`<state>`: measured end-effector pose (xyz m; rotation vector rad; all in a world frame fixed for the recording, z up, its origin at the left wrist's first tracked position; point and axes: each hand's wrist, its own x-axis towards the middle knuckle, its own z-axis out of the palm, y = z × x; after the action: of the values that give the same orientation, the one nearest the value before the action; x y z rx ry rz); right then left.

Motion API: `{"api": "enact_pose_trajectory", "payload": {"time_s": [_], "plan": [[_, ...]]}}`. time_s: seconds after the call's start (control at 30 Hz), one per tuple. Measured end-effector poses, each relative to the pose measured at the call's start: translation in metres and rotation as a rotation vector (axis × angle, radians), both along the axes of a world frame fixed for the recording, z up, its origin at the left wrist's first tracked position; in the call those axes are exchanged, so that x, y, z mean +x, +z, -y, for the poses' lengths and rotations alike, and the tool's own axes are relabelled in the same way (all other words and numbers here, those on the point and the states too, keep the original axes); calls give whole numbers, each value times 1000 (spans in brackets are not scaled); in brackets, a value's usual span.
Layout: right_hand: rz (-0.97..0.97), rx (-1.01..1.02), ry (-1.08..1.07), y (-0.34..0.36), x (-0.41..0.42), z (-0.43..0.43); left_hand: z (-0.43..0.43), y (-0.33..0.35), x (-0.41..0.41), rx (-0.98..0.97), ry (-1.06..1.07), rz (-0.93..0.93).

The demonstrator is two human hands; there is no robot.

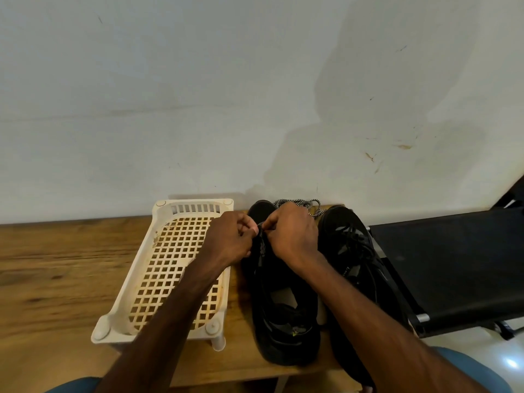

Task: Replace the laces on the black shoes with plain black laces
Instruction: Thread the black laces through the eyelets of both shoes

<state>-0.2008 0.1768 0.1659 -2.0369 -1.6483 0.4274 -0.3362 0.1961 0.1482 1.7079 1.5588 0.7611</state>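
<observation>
In the head view, the left hand [231, 239] and the right hand [292, 236] meet over the front eyelets of a black shoe [283, 313]. Each hand seems to pinch a thin black lace [261, 242] with its fingertips, probably to feed it through a hole. The shoe lies on the wooden surface [56, 265] with its toe to the wall, just beside a white basket [131, 279]. The second shoe [354, 251], next to it, looks already laced in black. Speckled laces [300, 203] lie behind the hands.
</observation>
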Motion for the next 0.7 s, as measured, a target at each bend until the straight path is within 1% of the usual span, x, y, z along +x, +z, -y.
{"api": "enact_pose_trajectory", "payload": {"time_s": [0.13,0.2,0.3,0.33,0.37,0.43,0.5,0.53,0.6,0.63,0.67,0.7], "plan": [[24,9,46,2,1,-1,-4,2,-2,-58,-65,21],[36,-4,66,3,2,-2,-5,2,0,-64,-87,-31],[47,-41,103,6,7,-3,-3,0,9,19,-79,-201],[46,-55,112,7,9,-4,-2,-1,11,48,-62,-223],[43,-67,116,7,12,-5,-2,1,12,50,-33,-195],[39,-82,124,7,16,-6,-3,8,11,-4,58,-21],[32,-81,141,6,19,-8,-7,17,5,12,159,181],[29,-79,150,5,19,-9,-10,22,1,16,209,342],[23,-71,159,3,19,-10,-16,35,-9,-35,257,850],[22,-67,160,3,20,-11,-19,40,-14,-66,257,1072],[20,-63,158,2,21,-11,-21,42,-17,-80,250,1158],[20,-57,155,2,22,-11,-21,42,-19,-78,219,1065]]}}
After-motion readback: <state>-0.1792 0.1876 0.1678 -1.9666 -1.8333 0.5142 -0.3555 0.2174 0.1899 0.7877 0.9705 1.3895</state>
